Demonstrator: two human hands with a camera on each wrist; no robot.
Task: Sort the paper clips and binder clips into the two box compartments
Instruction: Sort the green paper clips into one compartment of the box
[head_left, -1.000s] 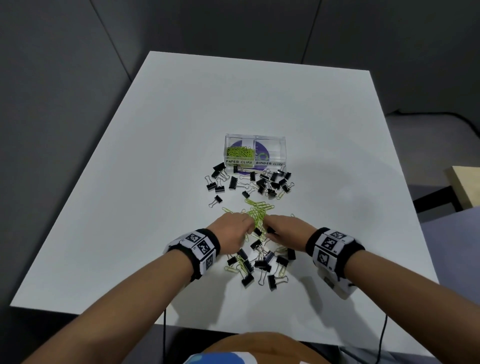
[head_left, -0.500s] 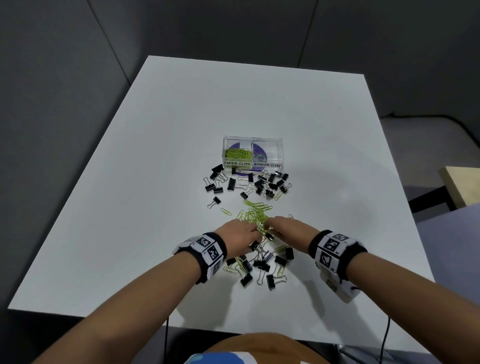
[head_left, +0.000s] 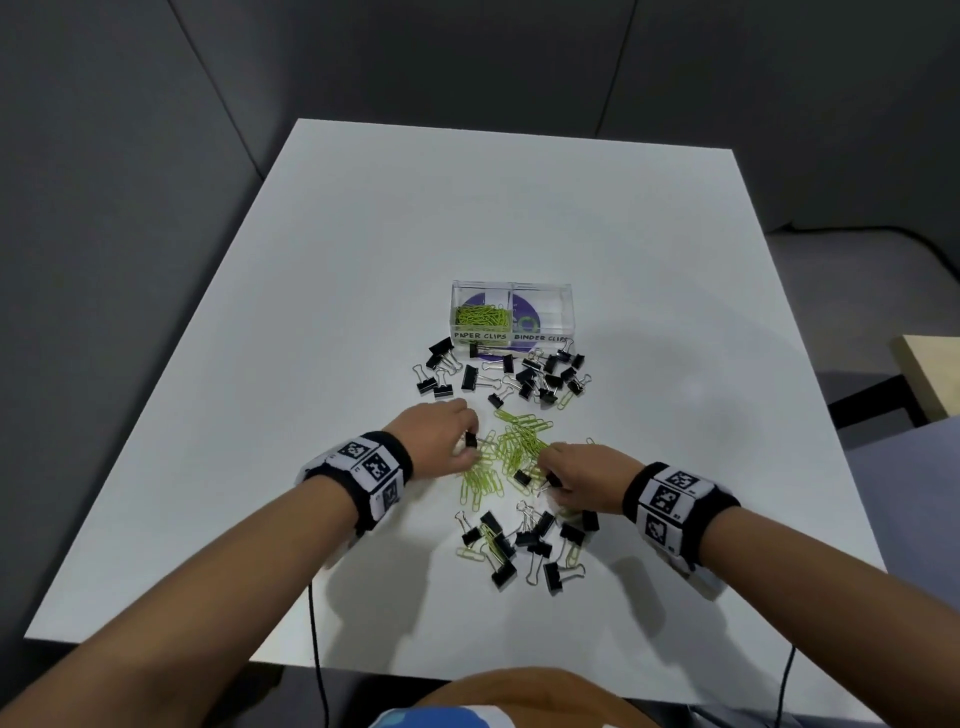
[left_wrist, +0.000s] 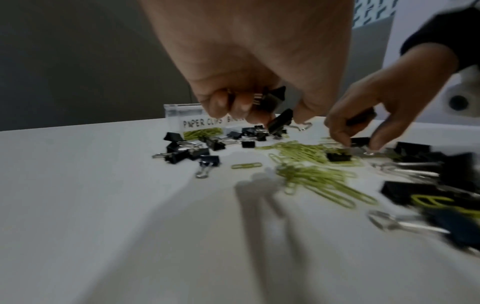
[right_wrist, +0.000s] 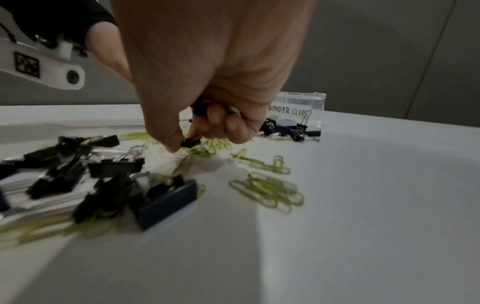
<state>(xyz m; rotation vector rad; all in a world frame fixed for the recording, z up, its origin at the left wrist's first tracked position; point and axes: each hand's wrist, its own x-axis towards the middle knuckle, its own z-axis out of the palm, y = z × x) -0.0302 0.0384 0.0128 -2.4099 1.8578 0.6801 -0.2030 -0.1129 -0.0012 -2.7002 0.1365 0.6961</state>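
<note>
Moved apart since a second ago, left hand (head_left: 447, 434) holds black binder clips (left_wrist: 272, 98); right hand (head_left: 576, 475) pinches another binder clip (right_wrist: 191, 142) over green paper clips (head_left: 519, 441) on the counter (head_left: 363, 260).

Black binder clips (head_left: 470, 377), lime-green paper clips (head_left: 521, 440), clear box (head_left: 566, 312), white table (head_left: 363, 260)

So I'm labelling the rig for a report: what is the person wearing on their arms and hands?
Both forearms are bare, no sleeves or gloves. Each wrist has a black band covered with white square tags bearing black block patterns. A white camera housing hangs under the left wrist, and thin black cables trail down.
</note>
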